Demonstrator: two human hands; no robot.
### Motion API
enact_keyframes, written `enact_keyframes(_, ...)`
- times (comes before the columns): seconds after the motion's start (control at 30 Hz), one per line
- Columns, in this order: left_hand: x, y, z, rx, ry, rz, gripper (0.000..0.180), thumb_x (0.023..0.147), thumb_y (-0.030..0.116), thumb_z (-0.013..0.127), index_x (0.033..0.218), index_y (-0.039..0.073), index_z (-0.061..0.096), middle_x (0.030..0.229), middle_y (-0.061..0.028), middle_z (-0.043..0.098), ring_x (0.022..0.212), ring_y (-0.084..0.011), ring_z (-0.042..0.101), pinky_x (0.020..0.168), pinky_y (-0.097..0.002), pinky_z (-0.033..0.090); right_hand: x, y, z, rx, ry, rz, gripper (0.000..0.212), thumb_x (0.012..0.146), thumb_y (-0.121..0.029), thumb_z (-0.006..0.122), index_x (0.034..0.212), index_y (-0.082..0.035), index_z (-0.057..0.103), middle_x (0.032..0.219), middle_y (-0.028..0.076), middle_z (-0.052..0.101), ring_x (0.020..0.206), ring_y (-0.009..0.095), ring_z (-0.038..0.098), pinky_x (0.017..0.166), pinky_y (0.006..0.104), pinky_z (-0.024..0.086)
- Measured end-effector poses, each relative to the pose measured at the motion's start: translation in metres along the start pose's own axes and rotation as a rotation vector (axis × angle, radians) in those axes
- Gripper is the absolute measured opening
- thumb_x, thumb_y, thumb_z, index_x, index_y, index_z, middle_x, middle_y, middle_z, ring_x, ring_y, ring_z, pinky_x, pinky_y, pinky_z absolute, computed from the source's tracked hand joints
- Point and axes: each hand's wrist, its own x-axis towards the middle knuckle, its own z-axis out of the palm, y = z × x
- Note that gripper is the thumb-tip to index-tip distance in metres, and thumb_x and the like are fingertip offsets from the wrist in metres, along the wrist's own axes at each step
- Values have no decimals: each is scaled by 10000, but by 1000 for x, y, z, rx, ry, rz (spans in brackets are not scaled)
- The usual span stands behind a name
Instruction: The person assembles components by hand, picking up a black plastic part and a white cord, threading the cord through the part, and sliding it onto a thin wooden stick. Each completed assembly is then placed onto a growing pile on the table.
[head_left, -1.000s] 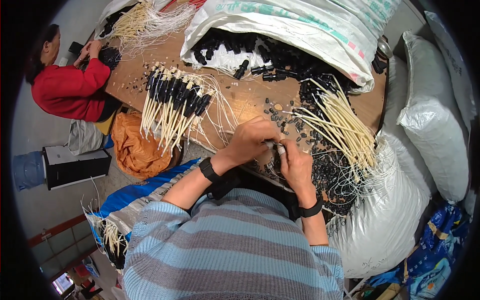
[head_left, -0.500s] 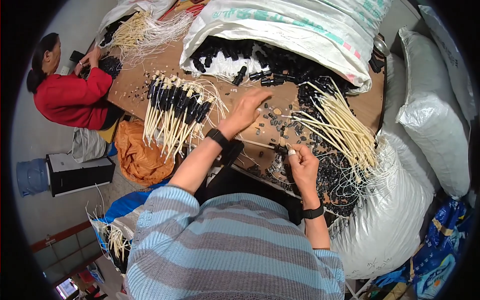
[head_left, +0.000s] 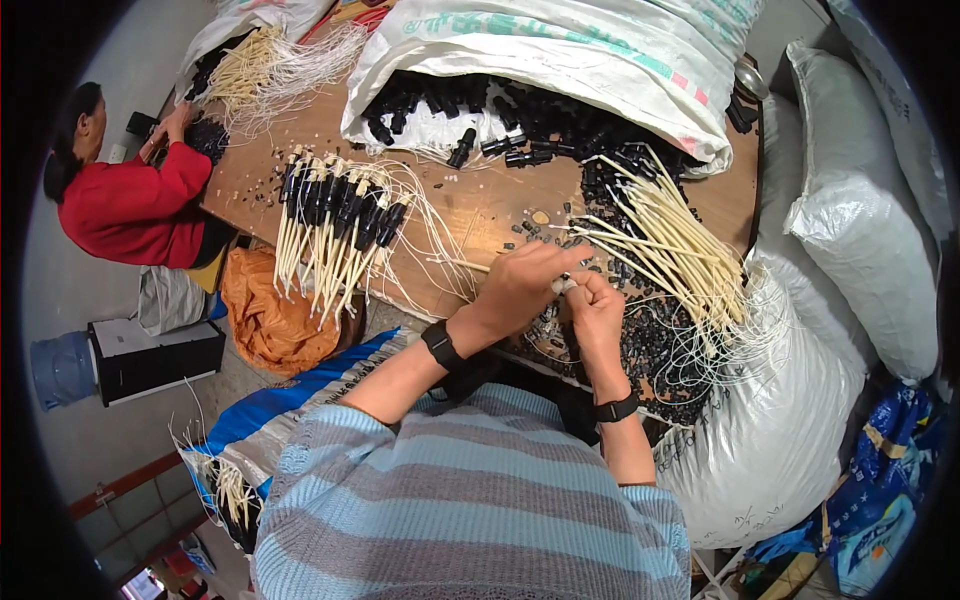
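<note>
My left hand (head_left: 520,288) is closed over a thin cream rod (head_left: 466,264), whose bare end sticks out to the left beneath it. Against its fingertips my right hand (head_left: 598,312) pinches the rod's other end, with a white wrap on the thumb. That end and any fitting on it are hidden by the fingers. Small dark clips (head_left: 652,345) lie scattered under and beside the right hand. Left of my hands rests a row of cream rods with black sockets (head_left: 345,205) and white wires. To the right lies a bundle of plain cream rods (head_left: 675,250) with loose wires.
A big white woven sack (head_left: 560,50) spills black sockets (head_left: 460,148) across the table's far side. Full white sacks (head_left: 850,200) crowd the right edge. A person in red (head_left: 140,205) works at the far left. An orange bag (head_left: 268,310) sits beside the table.
My left hand has come down and right from above the table to meet the right hand, closing over the rod. The black fitting seen by the right fingers is now covered.
</note>
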Motion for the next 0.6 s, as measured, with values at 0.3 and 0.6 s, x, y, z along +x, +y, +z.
enact_keyframes(0.3, -13, -8, 5, -103, 2, -331, 317, 692, 2, 683, 1007, 37, 671, 807, -86, 628, 706, -216, 617, 645, -301, 496, -9, -1, 4, -43, 49, -77, 65, 908, -66, 597, 893, -32, 651, 625, -70, 523, 520, 17, 436, 475, 191, 334)
enact_keyframes(0.6, -6, -12, -7, -195, -15, -32, 380, 670, -6, 633, 1046, 41, 658, 817, -106, 657, 728, -238, 643, 674, -319, 511, -9, -13, -17, 700, -136, 80, 88, 900, -82, 612, 951, -15, 637, 638, -55, 498, 474, 8, 317, 425, 198, 258)
